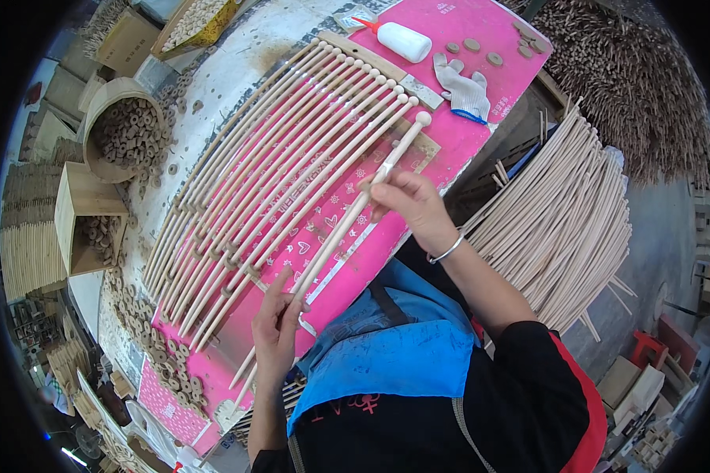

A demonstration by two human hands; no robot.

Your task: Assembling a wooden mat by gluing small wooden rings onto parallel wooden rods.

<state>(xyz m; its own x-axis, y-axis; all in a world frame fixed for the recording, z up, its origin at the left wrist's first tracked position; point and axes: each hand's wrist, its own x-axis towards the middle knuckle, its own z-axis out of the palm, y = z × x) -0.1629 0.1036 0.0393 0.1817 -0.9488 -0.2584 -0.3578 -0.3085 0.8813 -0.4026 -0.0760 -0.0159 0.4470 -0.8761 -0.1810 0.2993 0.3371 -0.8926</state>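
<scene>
Two slim wooden rods (pixel 335 240) lie close together on a slant in front of me, and their lower ends part beyond my left hand. At least one carries a wooden ball (pixel 423 119) at its upper end. My right hand (pixel 410 203) pinches the rods below the ball. Further down, my left hand (pixel 276 322) has its fingers closed round them. Beside them a row of ball-tipped rods (pixel 292 169) lies side by side on the pink table cover (pixel 450 150). Small wooden rings (pixel 230 258) sit on several of those rods near their lower part.
A white glue bottle (pixel 404 42) with a red tip, a work glove (pixel 464 91) and wooden discs (pixel 494 59) lie at the far right. A round tub (pixel 101 165) and a wooden box (pixel 75 209) of rings stand left. Bundled rods (pixel 560 229) are stacked on my right.
</scene>
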